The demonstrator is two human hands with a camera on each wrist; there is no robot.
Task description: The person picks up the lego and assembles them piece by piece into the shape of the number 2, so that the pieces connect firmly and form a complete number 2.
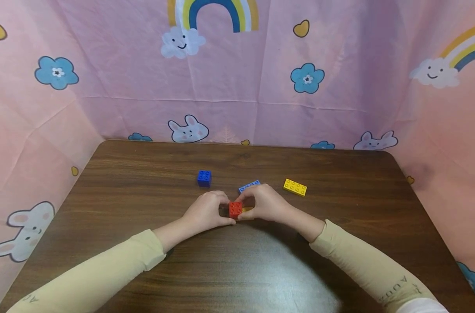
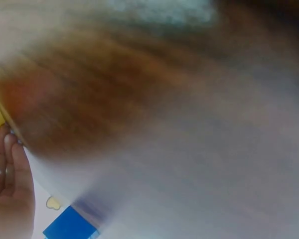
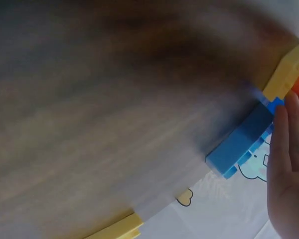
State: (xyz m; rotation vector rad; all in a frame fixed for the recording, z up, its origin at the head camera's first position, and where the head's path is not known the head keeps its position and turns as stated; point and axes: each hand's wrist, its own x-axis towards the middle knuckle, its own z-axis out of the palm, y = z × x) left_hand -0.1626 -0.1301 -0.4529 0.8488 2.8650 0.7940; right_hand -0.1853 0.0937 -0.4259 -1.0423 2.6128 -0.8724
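Left hand (image 1: 206,212) and right hand (image 1: 269,204) clamped on red brick (image 1: 235,210), near middle of surface (image 1: 229,278); yellow brick (image 1: 246,210) juts at three o'clock, seating hidden. Possible faults: unequal push from opposite sides could skew red brick against yellow brick; right hand, swung forward, could nudge light-blue brick (image 1: 249,186), close at one o'clock.

From the head view I watch the sleeved left arm (image 1: 100,269) and right arm (image 1: 359,258) slant inward; my left hand (image 1: 208,211) and right hand (image 1: 269,203) face each other closely, both curled in a pinch.
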